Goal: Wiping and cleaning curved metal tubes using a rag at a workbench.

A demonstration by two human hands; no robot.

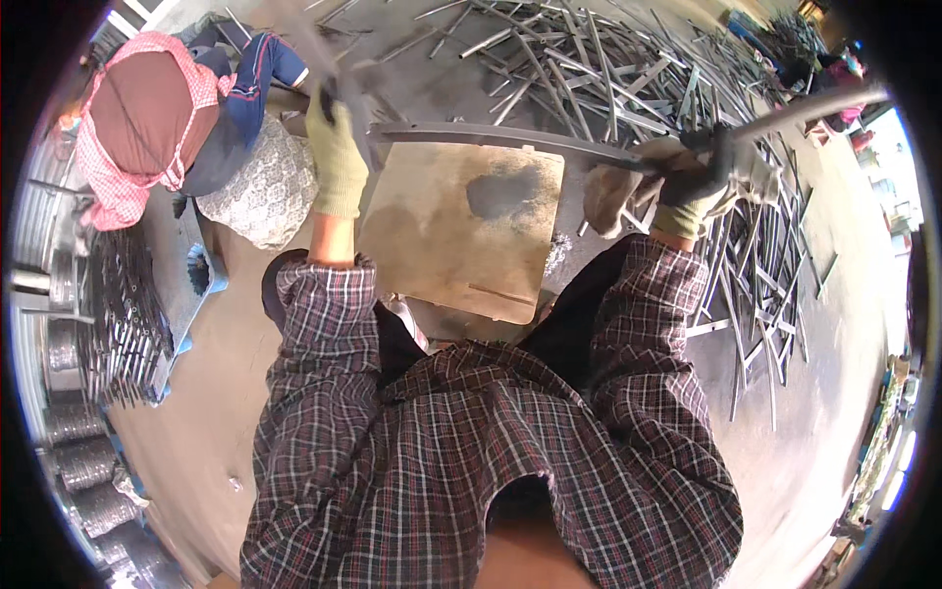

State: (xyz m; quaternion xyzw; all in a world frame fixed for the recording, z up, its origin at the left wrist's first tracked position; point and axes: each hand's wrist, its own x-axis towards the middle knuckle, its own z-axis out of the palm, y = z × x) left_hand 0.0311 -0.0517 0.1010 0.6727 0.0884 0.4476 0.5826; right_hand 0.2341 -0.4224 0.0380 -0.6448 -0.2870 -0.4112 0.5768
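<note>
My right hand (699,187), in a pale glove with dark fingers, is closed round a long dark metal bar (510,133). The bar lies across in front of me, over the far edge of a worn board (446,231). A grey rod (814,110) sticks out to the right of that hand; I cannot tell if it is the same piece. Brownish cloth (610,196) hangs by the hand. My left hand (336,147), gloved alike, is raised near the bar's left end. Its fingers are closed on something long and smeared by motion.
A large heap of metal strips (608,74) covers the floor ahead and right. At left a person in a pink checked head cloth (147,118) sits close by a patterned sack (265,187). Dark metal pieces (123,314) are stacked by a blue-edged bin (182,285).
</note>
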